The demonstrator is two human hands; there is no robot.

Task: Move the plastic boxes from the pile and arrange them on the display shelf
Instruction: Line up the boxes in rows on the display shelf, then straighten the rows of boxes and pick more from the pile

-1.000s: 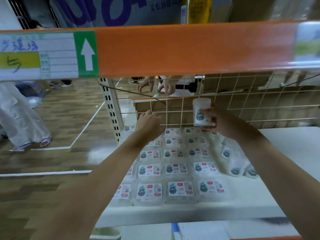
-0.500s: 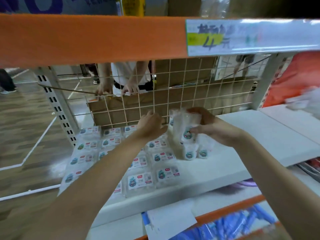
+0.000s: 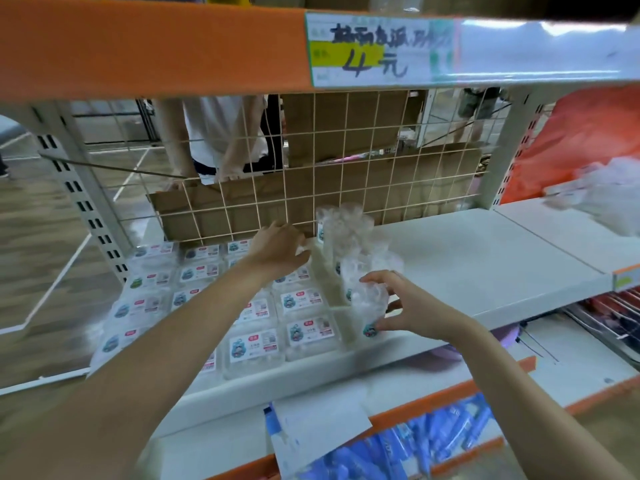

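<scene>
Clear plastic boxes with cartoon labels (image 3: 304,330) lie flat in rows on the left part of the white display shelf (image 3: 485,265). To their right, several more boxes (image 3: 341,233) stand on edge in a line running from the wire grid toward the front. My right hand (image 3: 412,308) grips the front box of that line (image 3: 369,308), which sits upright near the shelf's front edge. Over the back rows, my left hand (image 3: 278,245) has its fingers loosely bent, their tips next to the upright boxes. It holds nothing that I can make out.
A wire grid (image 3: 346,161) with cardboard behind it backs the shelf. An orange beam with a price label (image 3: 377,50) runs overhead. A blurred pile of clear plastic (image 3: 602,199) lies on the neighbouring shelf at the right. Blue packets (image 3: 433,441) fill the shelf below. A person stands behind the grid.
My right hand has come down and forward with the box, from chest height at the grid to the shelf's front edge. The left hand stays over the back rows.
</scene>
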